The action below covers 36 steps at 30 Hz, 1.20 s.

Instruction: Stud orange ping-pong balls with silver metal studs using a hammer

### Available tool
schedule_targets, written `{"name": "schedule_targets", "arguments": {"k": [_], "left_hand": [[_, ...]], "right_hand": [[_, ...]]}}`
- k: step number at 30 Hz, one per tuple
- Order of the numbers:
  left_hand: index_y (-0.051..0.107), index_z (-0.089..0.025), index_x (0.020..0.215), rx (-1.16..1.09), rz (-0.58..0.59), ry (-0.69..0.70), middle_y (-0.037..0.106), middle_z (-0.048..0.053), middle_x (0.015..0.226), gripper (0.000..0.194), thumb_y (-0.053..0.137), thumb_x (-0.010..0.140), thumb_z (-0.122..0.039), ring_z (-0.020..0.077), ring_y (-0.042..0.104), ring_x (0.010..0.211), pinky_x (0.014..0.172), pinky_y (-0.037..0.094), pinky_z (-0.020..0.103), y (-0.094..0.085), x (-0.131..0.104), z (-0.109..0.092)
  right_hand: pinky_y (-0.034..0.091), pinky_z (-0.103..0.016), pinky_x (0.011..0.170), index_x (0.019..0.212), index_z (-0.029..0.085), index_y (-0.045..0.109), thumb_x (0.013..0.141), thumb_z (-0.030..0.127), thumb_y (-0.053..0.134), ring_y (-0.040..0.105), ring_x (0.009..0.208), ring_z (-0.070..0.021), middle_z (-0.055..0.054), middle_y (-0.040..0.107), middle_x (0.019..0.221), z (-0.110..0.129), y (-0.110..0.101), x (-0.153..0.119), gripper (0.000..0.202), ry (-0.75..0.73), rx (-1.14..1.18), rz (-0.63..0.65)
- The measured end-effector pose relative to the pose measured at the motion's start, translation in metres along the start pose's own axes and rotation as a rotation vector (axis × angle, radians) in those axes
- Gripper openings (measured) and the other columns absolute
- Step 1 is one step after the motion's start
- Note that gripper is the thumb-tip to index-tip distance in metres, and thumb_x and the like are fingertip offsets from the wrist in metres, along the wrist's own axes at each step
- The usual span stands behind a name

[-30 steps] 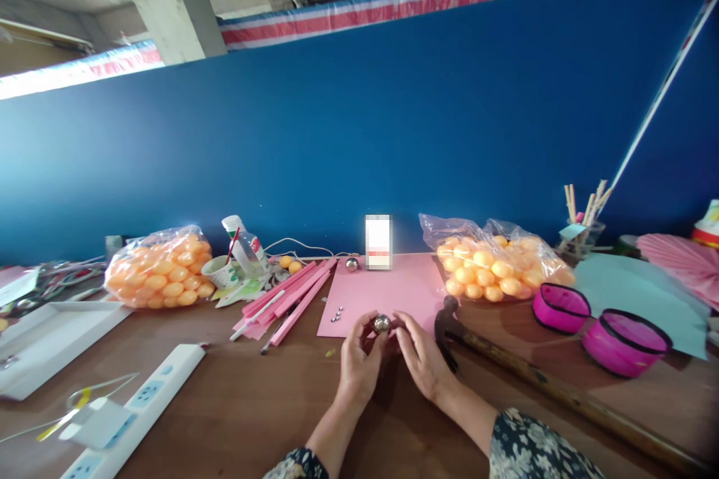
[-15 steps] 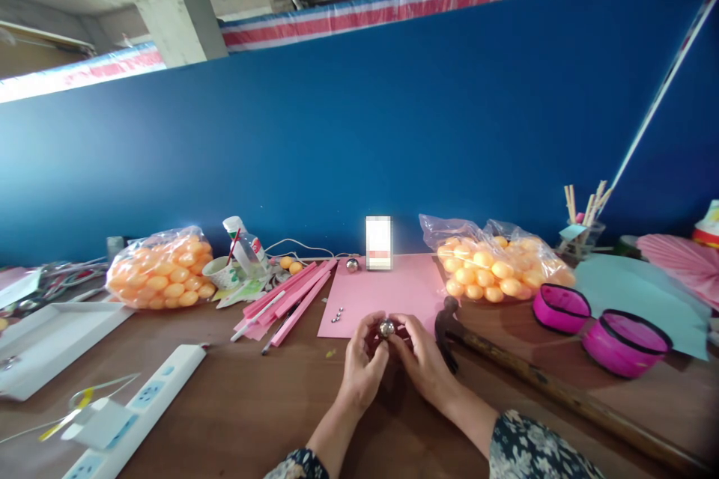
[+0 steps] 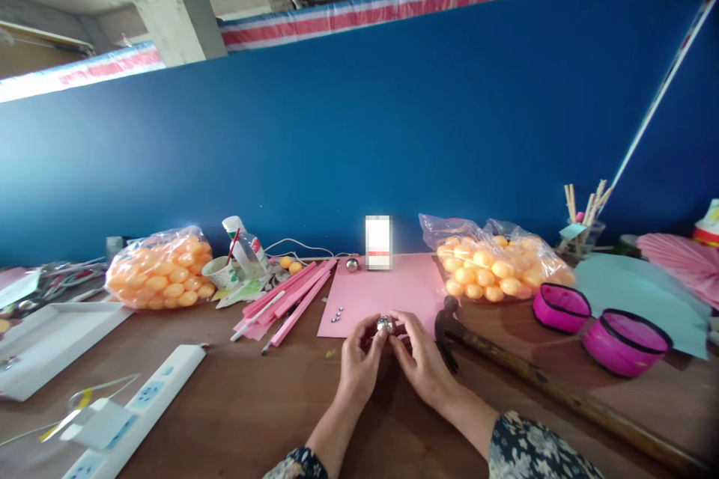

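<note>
The shiny ball (image 3: 385,322) sits between our hands by the pink paper's (image 3: 393,288) near edge; our left hand (image 3: 359,363) pinches it, thumb against curled fingers, while our right hand (image 3: 422,365) bends round its far side, whether gripping we cannot tell, and our forearms slant inward, the right one beside the hammer (image 3: 505,358)

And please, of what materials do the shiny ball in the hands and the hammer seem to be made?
Held ball: probably polished metal, for it shows bright, mirror-like reflections.
Hammer head: likely metal, dark and dull, perhaps rusted.
Hammer handle: seems wooden, brown with darker worn patches.
</note>
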State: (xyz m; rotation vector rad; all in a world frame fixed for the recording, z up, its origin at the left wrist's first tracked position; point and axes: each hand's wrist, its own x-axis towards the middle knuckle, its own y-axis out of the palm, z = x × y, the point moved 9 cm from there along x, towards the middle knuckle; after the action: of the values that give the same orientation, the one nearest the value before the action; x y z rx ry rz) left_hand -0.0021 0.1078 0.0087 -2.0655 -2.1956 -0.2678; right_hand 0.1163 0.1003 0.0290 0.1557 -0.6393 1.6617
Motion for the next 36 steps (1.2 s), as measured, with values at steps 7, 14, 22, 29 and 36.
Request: {"name": "schedule_targets", "arguments": {"k": [7, 14, 22, 29, 36], "left_hand": [[0.058, -0.014, 0.099, -0.041, 0.013, -0.009, 0.066, 0.010, 0.095, 0.030, 0.058, 0.075, -0.032, 0.0217, 0.063, 0.088, 0.080, 0.050, 0.034, 0.004, -0.001, -0.003], [0.056, -0.015, 0.105, -0.016, -0.020, 0.005, 0.065, 0.009, 0.097, 0.037, 0.062, 0.071, -0.030, 0.0202, 0.061, 0.091, 0.080, 0.050, 0.031, 0.000, 0.000, 0.001], [0.060, -0.015, 0.101, 0.070, 0.010, 0.022, 0.065, 0.009, 0.097, 0.032, 0.061, 0.072, -0.029, 0.0194, 0.062, 0.089, 0.079, 0.049, 0.029, 0.001, 0.000, 0.000], [0.059, -0.015, 0.095, -0.004, 0.027, -0.011, 0.067, 0.007, 0.089, 0.028, 0.061, 0.072, -0.031, 0.0183, 0.063, 0.083, 0.076, 0.049, 0.028, 0.005, -0.002, -0.004], [0.058, -0.014, 0.093, -0.033, 0.055, -0.044, 0.066, 0.008, 0.087, 0.027, 0.061, 0.073, -0.031, 0.0184, 0.063, 0.081, 0.074, 0.050, 0.029, 0.007, -0.002, 0.001]], "right_hand": [[0.048, -0.037, 0.086, 0.120, 0.022, 0.039, 0.082, 0.016, 0.047, 0.051, 0.103, -0.0195, -0.008, 0.051, 0.114, -0.005, 0.001, -0.001, 0.039, 0.011, 0.008, -0.003], [0.050, -0.035, 0.082, 0.113, 0.023, 0.044, 0.082, 0.014, 0.044, 0.054, 0.098, -0.0189, -0.007, 0.053, 0.108, -0.002, 0.000, 0.001, 0.032, 0.006, 0.017, 0.001], [0.049, -0.032, 0.083, 0.116, 0.024, 0.045, 0.076, 0.005, 0.044, 0.053, 0.101, -0.0181, -0.006, 0.051, 0.111, 0.006, 0.000, 0.000, 0.045, -0.039, -0.027, -0.001], [0.050, -0.031, 0.077, 0.111, 0.023, 0.046, 0.072, 0.010, 0.053, 0.057, 0.091, -0.0177, -0.005, 0.055, 0.103, -0.004, 0.000, 0.000, 0.042, 0.018, -0.002, -0.028], [0.049, -0.032, 0.075, 0.106, 0.022, 0.049, 0.077, 0.012, 0.049, 0.055, 0.089, -0.0185, -0.005, 0.056, 0.097, -0.003, 0.000, 0.000, 0.030, 0.021, -0.033, -0.002]]}}
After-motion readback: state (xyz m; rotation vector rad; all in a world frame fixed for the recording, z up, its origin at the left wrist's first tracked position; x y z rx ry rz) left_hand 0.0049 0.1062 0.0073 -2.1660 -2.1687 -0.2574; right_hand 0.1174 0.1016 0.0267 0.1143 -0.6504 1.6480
